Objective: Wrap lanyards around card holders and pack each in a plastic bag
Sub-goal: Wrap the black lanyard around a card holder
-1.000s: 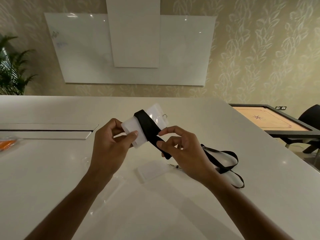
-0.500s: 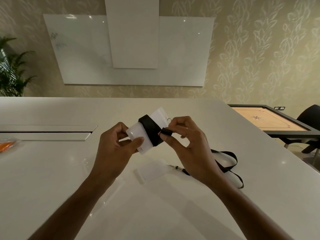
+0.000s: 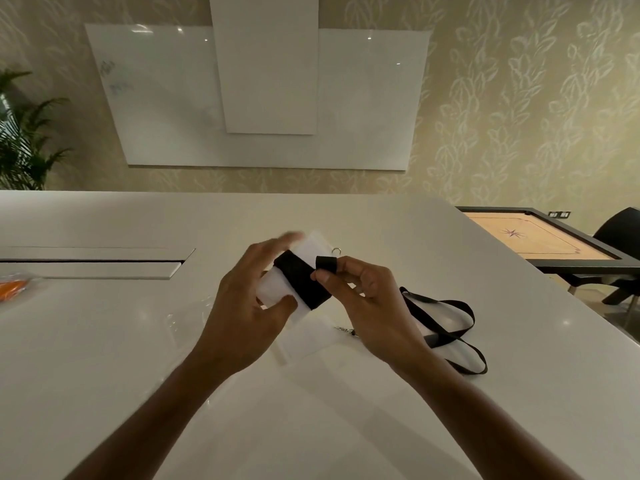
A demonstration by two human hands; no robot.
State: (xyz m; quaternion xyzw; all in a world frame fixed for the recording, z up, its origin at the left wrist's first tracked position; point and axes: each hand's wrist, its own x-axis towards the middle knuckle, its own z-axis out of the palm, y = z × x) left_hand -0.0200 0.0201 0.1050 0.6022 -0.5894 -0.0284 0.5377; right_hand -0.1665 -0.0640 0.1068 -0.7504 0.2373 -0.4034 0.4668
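Above the white table (image 3: 104,341) I hold a clear card holder (image 3: 313,249) with a black lanyard (image 3: 303,282) wound across its middle. My left hand (image 3: 249,306) grips the holder's left end, thumb under it, fingers lifted and blurred. My right hand (image 3: 363,299) pinches the lanyard's loop end beside the band. A small metal ring (image 3: 336,251) shows at the holder's far corner. A second card holder (image 3: 304,341) lies flat on the table beneath my hands, and a second black lanyard (image 3: 446,323) lies looped to the right.
A clear plastic bag (image 3: 187,320) lies left of my left wrist. An orange packet (image 3: 14,289) sits at the far left edge. A cable slot (image 3: 93,261) runs along the table's left. A carrom board (image 3: 540,237) and a black chair (image 3: 620,230) stand off to the right.
My right hand has carried the lanyard's end up over the holder, so the band is wider. My left fingers have lifted off the holder's top.
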